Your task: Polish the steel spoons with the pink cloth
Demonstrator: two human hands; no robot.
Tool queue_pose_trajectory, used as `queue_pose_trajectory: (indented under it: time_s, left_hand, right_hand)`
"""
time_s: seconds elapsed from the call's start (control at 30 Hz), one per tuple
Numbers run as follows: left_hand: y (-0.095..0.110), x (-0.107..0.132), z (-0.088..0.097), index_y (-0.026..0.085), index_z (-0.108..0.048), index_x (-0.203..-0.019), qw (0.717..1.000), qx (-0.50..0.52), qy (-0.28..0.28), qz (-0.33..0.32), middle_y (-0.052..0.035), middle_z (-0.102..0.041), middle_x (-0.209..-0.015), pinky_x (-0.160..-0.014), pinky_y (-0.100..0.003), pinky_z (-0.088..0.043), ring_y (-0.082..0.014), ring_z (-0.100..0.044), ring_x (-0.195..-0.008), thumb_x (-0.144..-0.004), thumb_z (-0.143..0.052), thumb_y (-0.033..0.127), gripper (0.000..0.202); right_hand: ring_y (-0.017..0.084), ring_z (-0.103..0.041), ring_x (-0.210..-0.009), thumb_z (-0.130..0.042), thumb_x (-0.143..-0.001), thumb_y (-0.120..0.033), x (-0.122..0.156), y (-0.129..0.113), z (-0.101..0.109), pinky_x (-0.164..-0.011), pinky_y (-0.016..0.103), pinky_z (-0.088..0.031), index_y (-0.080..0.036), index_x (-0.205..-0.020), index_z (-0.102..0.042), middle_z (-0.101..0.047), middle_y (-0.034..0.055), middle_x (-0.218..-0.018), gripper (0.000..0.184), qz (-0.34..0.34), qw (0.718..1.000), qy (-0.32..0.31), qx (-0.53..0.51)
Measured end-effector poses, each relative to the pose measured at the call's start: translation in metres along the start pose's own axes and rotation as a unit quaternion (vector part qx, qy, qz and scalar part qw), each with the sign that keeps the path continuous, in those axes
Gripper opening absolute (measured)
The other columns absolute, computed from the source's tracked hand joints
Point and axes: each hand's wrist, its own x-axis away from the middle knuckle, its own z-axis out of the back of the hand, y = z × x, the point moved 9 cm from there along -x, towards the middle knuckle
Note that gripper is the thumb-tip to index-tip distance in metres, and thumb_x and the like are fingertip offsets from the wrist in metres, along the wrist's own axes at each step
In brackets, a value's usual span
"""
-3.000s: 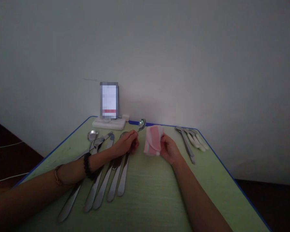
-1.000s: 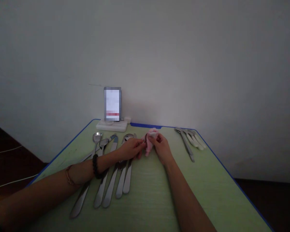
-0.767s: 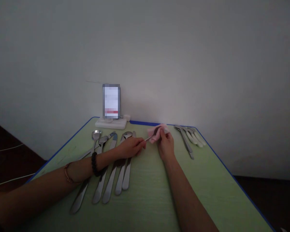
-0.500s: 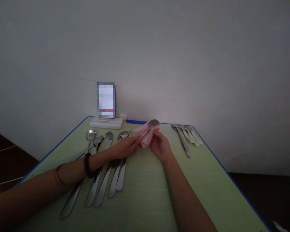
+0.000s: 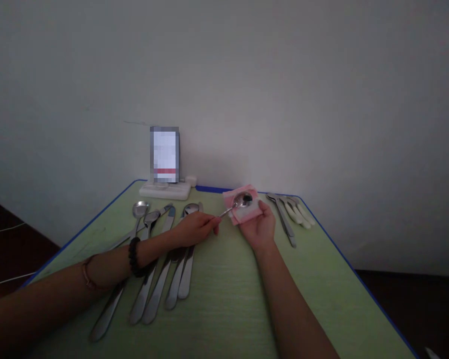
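My left hand pinches the handle of a metal spoon and holds it out to the right. The spoon's bowl rests on a pink and white cloth that lies spread over the palm of my right hand. My right hand is cupped palm up under the cloth, thumb at the cloth's right edge. Both hands hover just above the green table, near its far edge.
A row of knives and spoons lies under my left forearm. A second small pile of cutlery, some with white handles, lies at the far right. A white stand with an upright card sits by the wall.
Three seconds ago the spoon and cloth were apart. The cloth then wrapped the spoon's bowl and rubbed it. Now the cloth lies open on my right palm with the bowl on top.
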Motion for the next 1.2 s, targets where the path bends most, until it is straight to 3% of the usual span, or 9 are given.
queue_pose_trajectory:
  time_s: [0.1,0.2,0.3,0.5,0.67,0.87,1.03,1.2]
  left_hand:
    - [0.001,0.000,0.001,0.017,-0.067,-0.072,1.000,-0.008,-0.004,0.000,0.0023,-0.046,-0.047,-0.051,-0.022,-0.031,-0.0121,-0.043,-0.046,-0.089,-0.030,0.039,0.046]
    - [0.001,-0.001,0.002,0.017,-0.069,-0.073,1.000,-0.012,0.001,0.004,0.0024,-0.045,-0.046,-0.051,-0.022,-0.030,-0.0125,-0.043,-0.046,-0.089,-0.032,0.039,0.046]
    - [0.000,-0.001,0.002,0.017,-0.069,-0.074,1.000,-0.010,0.006,0.010,0.0028,-0.043,-0.045,-0.049,-0.021,-0.029,-0.0121,-0.042,-0.046,-0.088,-0.033,0.038,0.044]
    - [-0.002,-0.001,0.005,0.016,-0.066,-0.077,0.999,0.024,0.022,0.019,0.0041,-0.043,-0.043,-0.047,-0.021,-0.030,-0.0115,-0.042,-0.043,-0.088,-0.032,0.037,0.041]
    - [-0.002,-0.002,0.007,0.017,-0.061,-0.075,0.999,0.023,0.038,0.015,0.0047,-0.042,-0.042,-0.048,-0.021,-0.031,-0.0123,-0.043,-0.044,-0.088,-0.031,0.036,0.038]
    - [-0.006,-0.006,0.007,0.017,-0.060,-0.074,0.999,-0.012,0.039,0.013,0.0022,-0.046,-0.049,-0.055,-0.023,-0.033,-0.0143,-0.048,-0.053,-0.089,-0.030,0.037,0.039]
    - [-0.007,-0.007,0.008,0.017,-0.059,-0.073,0.999,-0.012,0.043,0.013,0.0014,-0.048,-0.052,-0.054,-0.023,-0.032,-0.0144,-0.048,-0.055,-0.089,-0.030,0.038,0.039]
    - [-0.009,-0.006,0.008,0.017,-0.061,-0.075,0.999,-0.017,0.046,0.009,0.0011,-0.051,-0.055,-0.055,-0.023,-0.031,-0.0142,-0.048,-0.056,-0.089,-0.032,0.037,0.038]
  right_hand:
    - [0.021,-0.061,-0.091,-0.045,-0.078,-0.055,0.006,0.005,-0.009,-0.088,0.041,-0.046,-0.020,-0.091,-0.063,-0.070,0.0039,-0.091,0.041,-0.029,0.999,-0.023,-0.009]
    - [0.025,-0.061,-0.096,-0.043,-0.075,-0.063,0.007,0.015,-0.011,-0.087,0.045,-0.045,-0.019,-0.091,-0.063,-0.070,0.0067,-0.093,0.051,-0.066,0.997,-0.028,0.009]
    - [0.024,-0.061,-0.095,-0.042,-0.077,-0.057,0.003,0.016,-0.004,-0.088,0.044,-0.045,-0.021,-0.087,-0.063,-0.070,0.0057,-0.090,0.044,-0.068,0.997,-0.013,0.019]
    - [0.020,-0.062,-0.086,-0.038,-0.080,-0.044,-0.005,0.002,0.008,-0.086,0.042,-0.046,-0.023,-0.085,-0.063,-0.070,0.0015,-0.087,0.033,-0.008,1.000,0.015,-0.003]
    - [0.019,-0.063,-0.079,-0.043,-0.079,-0.040,-0.011,0.010,0.003,-0.083,0.035,-0.048,-0.020,-0.084,-0.064,-0.070,0.0019,-0.082,0.029,-0.041,0.999,0.002,0.031]
    - [0.015,-0.063,-0.070,-0.043,-0.082,-0.031,-0.018,0.017,0.012,-0.079,0.030,-0.049,-0.020,-0.076,-0.063,-0.070,0.0002,-0.074,0.024,-0.054,0.997,0.034,0.033]
    - [0.017,-0.064,-0.077,-0.042,-0.084,-0.038,-0.023,0.019,0.021,-0.082,0.033,-0.049,-0.020,-0.080,-0.063,-0.071,0.0015,-0.080,0.029,-0.053,0.997,0.036,0.040]
    - [0.019,-0.064,-0.081,-0.043,-0.081,-0.053,-0.016,0.012,0.008,-0.082,0.036,-0.050,-0.019,-0.085,-0.063,-0.070,0.0035,-0.085,0.039,-0.036,0.998,0.006,0.047]
